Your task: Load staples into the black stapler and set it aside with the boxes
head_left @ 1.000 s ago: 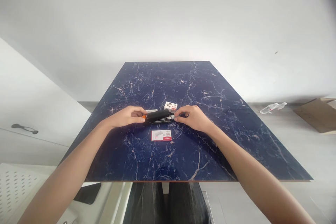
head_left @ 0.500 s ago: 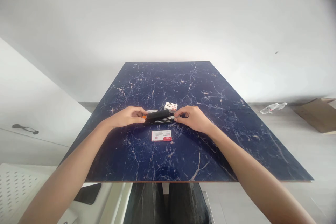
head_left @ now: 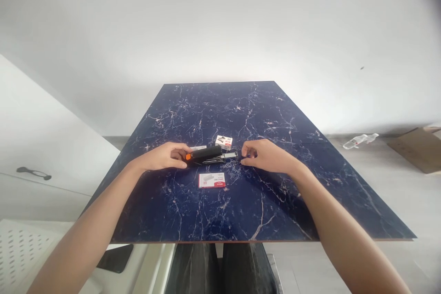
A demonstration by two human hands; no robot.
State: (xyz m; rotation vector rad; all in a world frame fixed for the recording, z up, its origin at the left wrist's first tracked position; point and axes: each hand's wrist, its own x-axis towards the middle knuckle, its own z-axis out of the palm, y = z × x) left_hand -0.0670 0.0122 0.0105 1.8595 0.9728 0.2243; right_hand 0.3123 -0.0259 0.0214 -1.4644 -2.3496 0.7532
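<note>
A black stapler with an orange end lies across the middle of the table, its metal staple tray sticking out to the right. The thumb and fingers of my left hand are around the orange end. Just beyond the tray's tip is my right hand, apart from the stapler, its fingers curled with a gap between thumb and forefinger. Behind the stapler stands a small white and red box. A flat white and red staple box lies in front. Another white item is mostly hidden behind the stapler.
The dark blue marbled table reaches toward a pale wall. On the floor to the right are a clear plastic bottle and a cardboard box. A black phone-like slab rests on a white surface at lower left.
My right hand has let go of the tray's end and moved to the right. More of the metal tray shows now. My left hand stays at the orange end.
</note>
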